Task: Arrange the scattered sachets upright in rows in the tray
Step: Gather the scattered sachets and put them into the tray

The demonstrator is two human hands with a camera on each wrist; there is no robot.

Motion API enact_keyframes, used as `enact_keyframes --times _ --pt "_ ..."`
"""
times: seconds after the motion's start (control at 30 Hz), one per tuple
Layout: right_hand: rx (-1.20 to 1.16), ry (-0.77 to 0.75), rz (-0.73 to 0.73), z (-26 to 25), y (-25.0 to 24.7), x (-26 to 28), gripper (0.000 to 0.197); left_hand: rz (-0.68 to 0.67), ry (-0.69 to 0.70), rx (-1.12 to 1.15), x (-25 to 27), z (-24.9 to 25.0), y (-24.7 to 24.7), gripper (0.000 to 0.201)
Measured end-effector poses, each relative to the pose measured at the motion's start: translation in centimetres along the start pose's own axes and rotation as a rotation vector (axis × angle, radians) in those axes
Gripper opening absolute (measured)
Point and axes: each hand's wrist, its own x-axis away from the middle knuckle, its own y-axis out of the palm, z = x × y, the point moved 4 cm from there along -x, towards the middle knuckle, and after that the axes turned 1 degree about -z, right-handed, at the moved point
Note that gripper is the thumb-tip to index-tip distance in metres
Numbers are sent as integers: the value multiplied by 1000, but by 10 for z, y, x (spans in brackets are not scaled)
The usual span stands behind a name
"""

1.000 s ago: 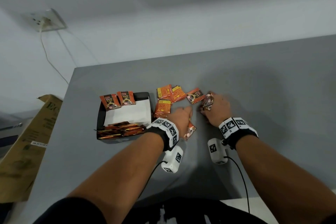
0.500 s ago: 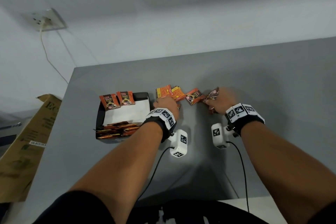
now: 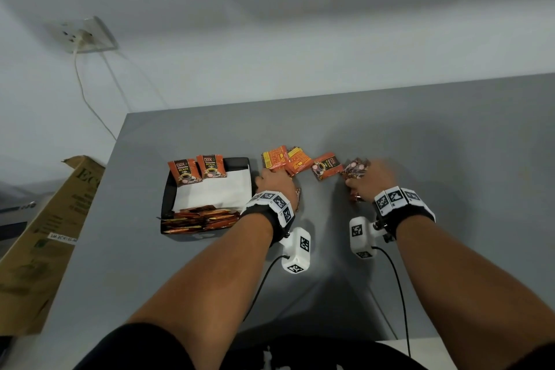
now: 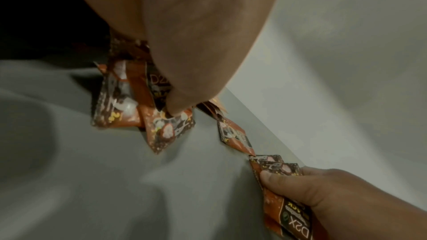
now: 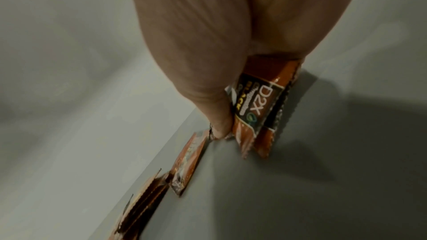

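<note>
A black tray (image 3: 168, 198) lined with white paper holds two orange sachets (image 3: 196, 170) upright at its back and a packed row of sachets (image 3: 201, 218) at its front. Just right of the tray, my left hand (image 3: 271, 179) pinches a small bunch of sachets (image 4: 129, 101) against the table. My right hand (image 3: 368, 179) grips another bunch of sachets (image 5: 258, 105), also seen as the bunch (image 3: 356, 168) sticking out past its fingers. Loose sachets (image 3: 285, 158) and one more sachet (image 3: 326, 166) lie flat between the hands.
The grey table (image 3: 420, 135) ends at a far edge close behind the loose sachets, with a white wall beyond. A cardboard box (image 3: 45, 234) leans off the table's left side. Wrist camera cables (image 3: 399, 294) trail toward me.
Both hands have moved away from me toward the loose sachets, the left one also leftward to the tray's right side. Each still holds its sachets.
</note>
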Motion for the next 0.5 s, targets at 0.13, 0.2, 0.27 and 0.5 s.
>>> enact_keyframes --times 0.13,0.2,0.27,0.5 --pt "-280 57 -36 8 -4 6 20 -34 59 163 7 1 -8 46" --pt "-426 62 -28 5 -11 11 6 -36 109 316 13 1 -14 44" --pt "-503 42 30 -6 -21 15 10 -11 168 480 22 -2 -25 44" --pt "-663 -204 77 -104 -38 53 22 163 329 574 45 -50 -123 40"
